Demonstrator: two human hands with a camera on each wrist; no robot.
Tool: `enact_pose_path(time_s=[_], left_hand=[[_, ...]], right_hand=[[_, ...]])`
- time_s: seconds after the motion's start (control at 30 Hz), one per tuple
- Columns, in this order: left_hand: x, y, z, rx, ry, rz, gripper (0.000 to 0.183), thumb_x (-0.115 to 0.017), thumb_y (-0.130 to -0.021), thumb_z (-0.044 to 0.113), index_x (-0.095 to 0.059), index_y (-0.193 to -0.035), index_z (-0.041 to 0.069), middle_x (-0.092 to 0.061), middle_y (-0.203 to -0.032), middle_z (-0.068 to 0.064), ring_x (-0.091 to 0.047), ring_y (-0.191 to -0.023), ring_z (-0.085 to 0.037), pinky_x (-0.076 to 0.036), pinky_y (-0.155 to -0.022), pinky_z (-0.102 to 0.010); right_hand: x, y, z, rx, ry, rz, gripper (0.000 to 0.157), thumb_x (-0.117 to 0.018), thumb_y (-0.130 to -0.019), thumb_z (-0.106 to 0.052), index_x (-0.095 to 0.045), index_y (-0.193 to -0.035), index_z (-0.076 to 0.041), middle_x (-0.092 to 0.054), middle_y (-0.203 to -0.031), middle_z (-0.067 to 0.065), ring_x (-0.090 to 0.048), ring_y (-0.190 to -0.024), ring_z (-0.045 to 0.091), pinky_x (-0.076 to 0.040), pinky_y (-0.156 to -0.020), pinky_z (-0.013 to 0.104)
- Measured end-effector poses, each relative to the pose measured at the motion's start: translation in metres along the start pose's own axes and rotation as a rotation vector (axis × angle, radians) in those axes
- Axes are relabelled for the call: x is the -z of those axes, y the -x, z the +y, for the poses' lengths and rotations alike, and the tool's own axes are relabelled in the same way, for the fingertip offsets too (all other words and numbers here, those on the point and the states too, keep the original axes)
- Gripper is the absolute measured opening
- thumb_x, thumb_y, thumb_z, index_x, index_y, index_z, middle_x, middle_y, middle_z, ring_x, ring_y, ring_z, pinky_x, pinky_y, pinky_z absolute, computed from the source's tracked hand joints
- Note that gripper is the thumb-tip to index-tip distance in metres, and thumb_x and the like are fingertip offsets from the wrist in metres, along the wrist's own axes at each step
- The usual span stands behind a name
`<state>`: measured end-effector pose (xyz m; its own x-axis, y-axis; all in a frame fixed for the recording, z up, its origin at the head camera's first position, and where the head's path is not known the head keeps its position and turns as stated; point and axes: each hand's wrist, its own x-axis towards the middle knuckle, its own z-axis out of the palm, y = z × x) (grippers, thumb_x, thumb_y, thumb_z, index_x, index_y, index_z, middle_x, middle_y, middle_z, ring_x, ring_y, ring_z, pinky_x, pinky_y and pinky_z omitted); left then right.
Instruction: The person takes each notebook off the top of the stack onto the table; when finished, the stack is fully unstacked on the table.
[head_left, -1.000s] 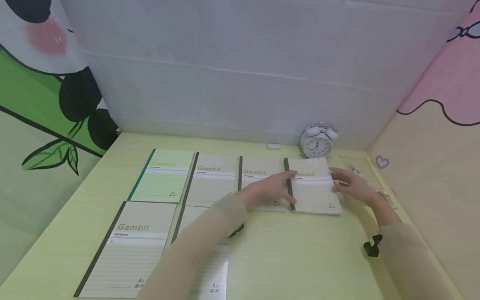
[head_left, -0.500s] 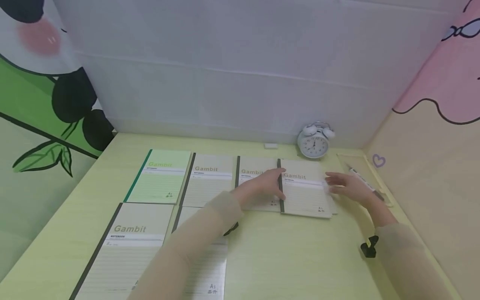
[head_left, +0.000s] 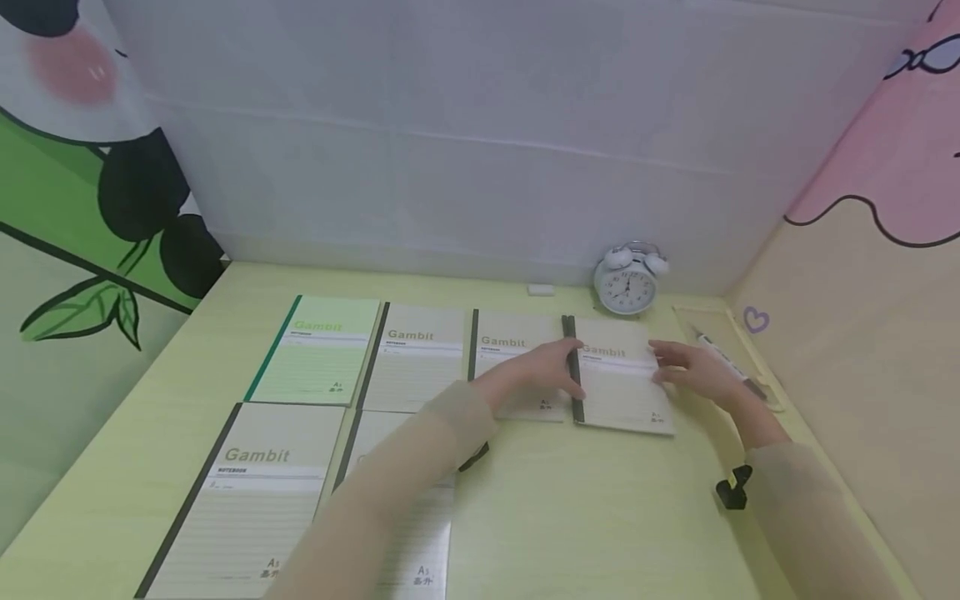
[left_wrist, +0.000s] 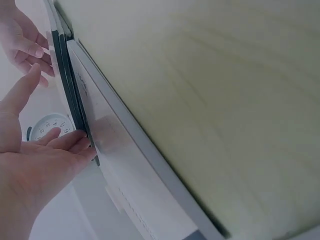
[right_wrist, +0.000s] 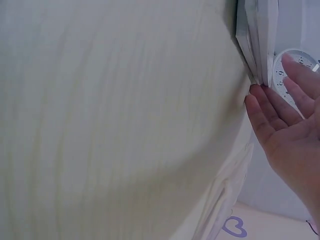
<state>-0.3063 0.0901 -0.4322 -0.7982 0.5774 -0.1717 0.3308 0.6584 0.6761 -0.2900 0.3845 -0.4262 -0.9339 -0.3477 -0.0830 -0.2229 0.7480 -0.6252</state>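
In the head view a small stack of cream Gambit notebooks lies at the right end of the back row. My left hand is at its spine side, thumb and fingers spread along the dark edge. My right hand meets the opposite edge with nearly straight fingers. The left wrist view shows the layered dark spines slightly out of line, with fingertips touching them. In the right wrist view, fingertips are at the stack's page edges. Another cream notebook lies partly under my left forearm.
A green notebook and a cream one continue the back row; more notebooks lie in front. Behind the stack stand a white alarm clock and a small white block. A pen lies in a shallow tray at right.
The upper part of the stack slid left, baring a page edge at right, then back to the right, so a second dark spine now shows at left. Both hands stayed at the sides.
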Motion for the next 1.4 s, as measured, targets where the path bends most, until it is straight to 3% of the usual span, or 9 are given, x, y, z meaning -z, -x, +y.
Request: enact_pose_path(time_s=[0.4,0.57,0.7,0.87,0.97,1.13,1.23,1.4], left_hand=[[0.000,0.000,0.003,-0.017,-0.066,-0.029,0.092,-0.080,-0.075,0.028,-0.027,-0.148,0.012,-0.033,-0.151,-0.008,-0.034,-0.137,-0.022,-0.027,-0.113,-0.031],[0.001,-0.001,0.001,-0.051,-0.054,0.000,0.092,-0.080,-0.074,0.025,-0.027,-0.148,0.012,-0.033,-0.151,-0.008,-0.034,-0.138,-0.022,-0.026,-0.113,-0.031],[0.001,-0.003,-0.003,-0.082,0.077,0.055,0.089,-0.080,-0.075,0.019,-0.029,-0.148,0.015,-0.039,-0.147,-0.008,-0.042,-0.132,-0.022,-0.034,-0.109,-0.031],[0.000,-0.004,-0.004,-0.087,0.292,0.100,0.088,-0.080,-0.074,0.010,-0.032,-0.147,0.018,-0.057,-0.125,-0.012,-0.059,-0.109,-0.019,-0.050,-0.088,-0.024],[0.000,-0.003,-0.002,-0.094,0.329,0.148,0.088,-0.080,-0.073,0.007,-0.033,-0.147,0.017,-0.059,-0.118,-0.011,-0.062,-0.099,-0.016,-0.051,-0.079,-0.019],[0.005,0.001,0.002,-0.108,0.395,0.250,0.088,-0.079,-0.071,0.002,-0.034,-0.146,0.015,-0.050,-0.133,-0.008,-0.061,-0.091,-0.011,-0.052,-0.076,-0.018],[0.011,0.006,0.007,-0.112,0.427,0.276,0.086,-0.078,-0.071,-0.001,-0.036,-0.145,0.015,-0.047,-0.138,-0.008,-0.061,-0.088,-0.009,-0.052,-0.074,-0.018],[0.022,0.016,0.017,-0.111,0.437,0.265,0.085,-0.077,-0.071,-0.001,-0.037,-0.144,0.018,-0.054,-0.124,-0.008,-0.061,-0.084,-0.010,-0.054,-0.071,-0.020]], right_hand=[[0.002,-0.005,0.008,-0.029,-0.102,0.013,0.062,-0.059,-0.094,-0.024,-0.032,-0.146,-0.004,-0.040,-0.141,0.027,-0.038,-0.130,0.044,-0.031,-0.105,0.058],[0.003,-0.002,0.009,-0.028,-0.151,0.039,0.063,-0.059,-0.094,-0.023,-0.030,-0.147,-0.005,-0.038,-0.143,0.026,-0.038,-0.130,0.043,-0.032,-0.105,0.055],[0.005,0.001,0.006,-0.033,-0.165,0.066,0.065,-0.061,-0.092,-0.023,-0.031,-0.146,-0.004,-0.035,-0.147,0.023,-0.043,-0.126,0.042,-0.040,-0.102,0.048],[0.008,0.005,0.002,-0.047,-0.172,0.095,0.068,-0.065,-0.090,-0.025,-0.033,-0.146,-0.007,-0.033,-0.149,0.020,-0.048,-0.121,0.039,-0.048,-0.092,0.027],[0.010,0.005,0.000,-0.048,-0.183,0.118,0.069,-0.066,-0.089,-0.026,-0.033,-0.146,-0.009,-0.034,-0.149,0.018,-0.053,-0.116,0.025,-0.047,-0.085,0.016],[0.019,0.006,-0.007,-0.027,-0.209,0.143,0.069,-0.066,-0.089,-0.028,-0.034,-0.146,-0.009,-0.035,-0.148,0.018,-0.052,-0.102,-0.002,-0.044,-0.081,0.009],[0.025,0.008,-0.015,-0.020,-0.197,0.144,0.069,-0.065,-0.089,-0.030,-0.033,-0.147,-0.010,-0.035,-0.148,0.018,-0.050,-0.102,-0.003,-0.042,-0.082,0.007],[0.031,0.009,-0.032,-0.004,-0.181,0.157,0.068,-0.067,-0.088,-0.030,-0.036,-0.146,-0.013,-0.037,-0.148,0.016,-0.053,-0.101,-0.005,-0.043,-0.081,0.009]])
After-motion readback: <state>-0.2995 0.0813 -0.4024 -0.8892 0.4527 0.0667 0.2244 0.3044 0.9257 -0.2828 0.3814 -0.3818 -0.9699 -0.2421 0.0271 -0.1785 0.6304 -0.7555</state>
